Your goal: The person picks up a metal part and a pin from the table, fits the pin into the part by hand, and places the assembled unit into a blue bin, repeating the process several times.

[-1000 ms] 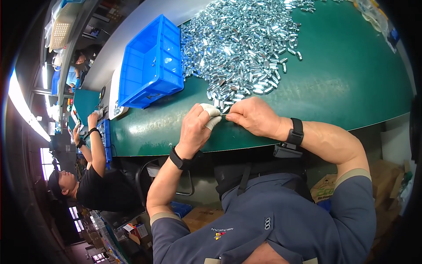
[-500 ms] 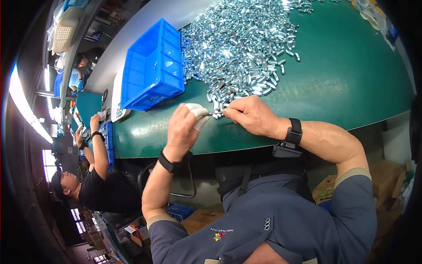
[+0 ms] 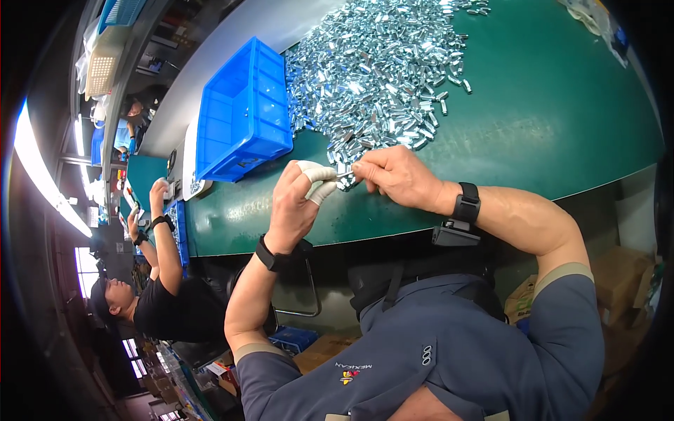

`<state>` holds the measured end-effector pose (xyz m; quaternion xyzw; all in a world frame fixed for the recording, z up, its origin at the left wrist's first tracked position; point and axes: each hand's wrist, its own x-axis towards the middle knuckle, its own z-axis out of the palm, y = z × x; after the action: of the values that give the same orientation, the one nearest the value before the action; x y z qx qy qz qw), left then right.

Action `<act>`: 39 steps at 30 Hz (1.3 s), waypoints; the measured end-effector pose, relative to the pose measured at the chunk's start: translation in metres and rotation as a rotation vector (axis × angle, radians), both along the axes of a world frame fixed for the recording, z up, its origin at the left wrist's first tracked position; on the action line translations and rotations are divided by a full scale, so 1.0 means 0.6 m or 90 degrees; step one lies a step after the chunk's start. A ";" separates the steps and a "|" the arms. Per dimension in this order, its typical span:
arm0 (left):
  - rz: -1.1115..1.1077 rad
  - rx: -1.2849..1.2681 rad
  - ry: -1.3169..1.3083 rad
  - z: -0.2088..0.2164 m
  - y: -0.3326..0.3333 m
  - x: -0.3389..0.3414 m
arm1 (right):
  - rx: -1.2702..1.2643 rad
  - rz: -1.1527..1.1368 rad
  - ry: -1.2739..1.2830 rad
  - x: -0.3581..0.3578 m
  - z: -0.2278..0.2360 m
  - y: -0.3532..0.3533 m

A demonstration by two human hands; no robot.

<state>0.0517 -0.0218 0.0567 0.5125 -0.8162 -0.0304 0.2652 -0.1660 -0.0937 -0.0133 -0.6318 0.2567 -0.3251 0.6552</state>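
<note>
A small shiny metal piece (image 3: 344, 173) is pinched between my two hands, just off the near end of a large heap of silvery metal parts (image 3: 372, 77). My left hand (image 3: 296, 200), with white coverings on the thumb and a finger, closes on its left end. From the other side, my right hand (image 3: 400, 179) is closed with thumb and forefinger at the right end. The fingertips hide most of the piece, so its exact kind does not show. A few loose metal parts lie right beneath the fingers.
An open blue plastic bin (image 3: 246, 116) stands left of the heap on the green tabletop (image 3: 519, 133). Behind it lies a white tray (image 3: 191, 158). Another person (image 3: 165, 295) works at the far left beside a smaller blue bin (image 3: 178, 231). Clear plastic bags (image 3: 597, 24) lie at the upper right.
The fingers have shifted slightly around the metal piece, and my left hand has turned a little. Both hands stay together at the heap's near end. The whole view has shifted slightly.
</note>
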 end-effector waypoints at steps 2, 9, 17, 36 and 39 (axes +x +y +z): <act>-0.002 0.033 0.031 -0.003 0.004 -0.009 | -0.021 0.002 0.011 0.005 -0.006 0.001; 0.029 0.053 0.019 -0.006 0.004 0.004 | -0.109 0.011 0.048 0.005 -0.007 0.000; 0.335 -0.165 -0.054 0.077 -0.068 0.178 | -0.028 -0.120 -0.037 0.008 -0.003 -0.007; 0.170 0.152 -0.062 -0.079 -0.014 0.066 | -0.004 -0.081 0.031 0.005 -0.007 -0.014; 0.173 0.117 -0.073 -0.080 -0.013 0.061 | -0.043 -0.080 0.039 0.011 -0.023 -0.016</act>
<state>0.0885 -0.0295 0.0087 0.6412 -0.7469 -0.0392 0.1716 -0.1595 -0.1033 -0.0269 -0.6459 0.3049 -0.3543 0.6036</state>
